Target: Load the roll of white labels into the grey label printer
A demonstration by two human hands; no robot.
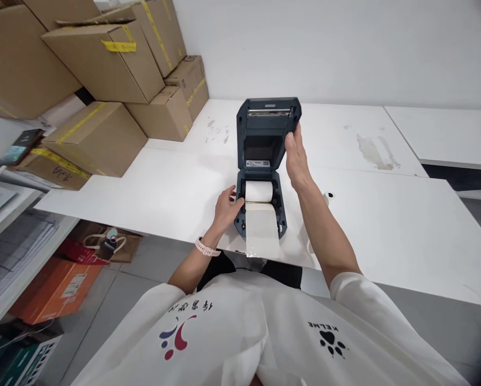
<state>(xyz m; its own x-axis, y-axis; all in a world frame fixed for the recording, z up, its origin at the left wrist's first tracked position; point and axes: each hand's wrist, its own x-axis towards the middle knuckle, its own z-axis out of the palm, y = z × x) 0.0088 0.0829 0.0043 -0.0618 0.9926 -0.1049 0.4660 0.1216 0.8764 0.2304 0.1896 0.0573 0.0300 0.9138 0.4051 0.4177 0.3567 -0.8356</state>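
wall (345,48): plain white, kinda greyish | worktop (176,187): long white thing, seams showing, couple of grubby patches (379,150) lol | right: another white top (457,134), dark gap (461,173) below | left: white shelving (19,212) | floor (131,300): big grey tiles | light: soft, pretty even tbh

Bright, diffuse white light washes over the table (377,230) and the wall (328,53), leaving faint, soft-edged shading on the tabletop around the label printer (279,199), while the floor (107,300) below the table's near edge looks greyer. A glint runs along the metal bar (269,113) in the printer's lid. Wide-angle distortion stretches the cardboard boxes (99,61) at the table's far left corner, and the view's right-hand corners darken.
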